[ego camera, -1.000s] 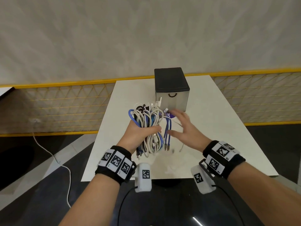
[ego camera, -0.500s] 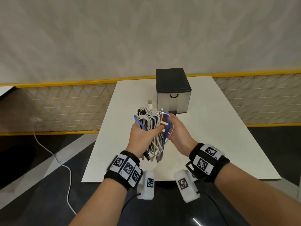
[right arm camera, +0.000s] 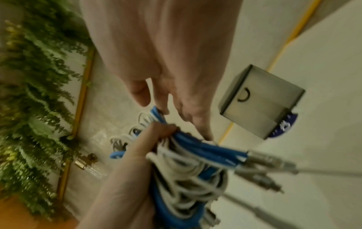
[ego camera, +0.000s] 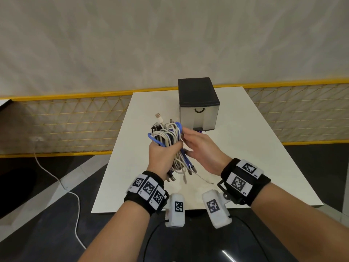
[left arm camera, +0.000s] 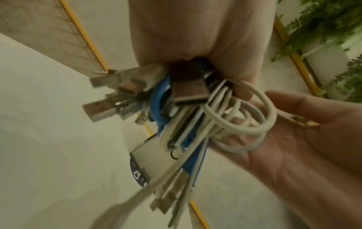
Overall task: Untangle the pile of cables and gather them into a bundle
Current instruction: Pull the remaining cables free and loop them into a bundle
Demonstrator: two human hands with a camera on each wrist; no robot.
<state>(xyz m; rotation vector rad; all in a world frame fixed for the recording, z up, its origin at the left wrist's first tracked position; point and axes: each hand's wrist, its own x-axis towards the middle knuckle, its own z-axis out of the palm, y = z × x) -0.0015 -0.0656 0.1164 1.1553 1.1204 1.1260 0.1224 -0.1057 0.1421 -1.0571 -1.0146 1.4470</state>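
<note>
A bundle of white, grey and blue cables [ego camera: 170,135] is held upright above the white table [ego camera: 245,148], plugs dangling below. My left hand [ego camera: 162,156] grips it round the middle, thumb wrapped over the strands [right arm camera: 195,162]. My right hand [ego camera: 200,146] sits just right of the bundle, palm open [left arm camera: 293,147] and fingers fairly straight. Its fingertips [right arm camera: 162,106] touch a blue loop at the top. In the left wrist view, USB plugs and white loops [left arm camera: 195,131] hang from my left hand [left arm camera: 195,38]. One thin white end [ego camera: 205,179] trails onto the table.
A small box with a black top and a drawer handle [ego camera: 198,103] stands on the table behind the bundle, a blue sticker [right arm camera: 286,125] under it. A yellow mesh fence [ego camera: 75,120] runs behind. A white cord [ego camera: 56,178] lies on the floor at left.
My left hand has lifted the bundle off the table and drawn it nearer. My right hand came in from the right and now touches the bundle's top.
</note>
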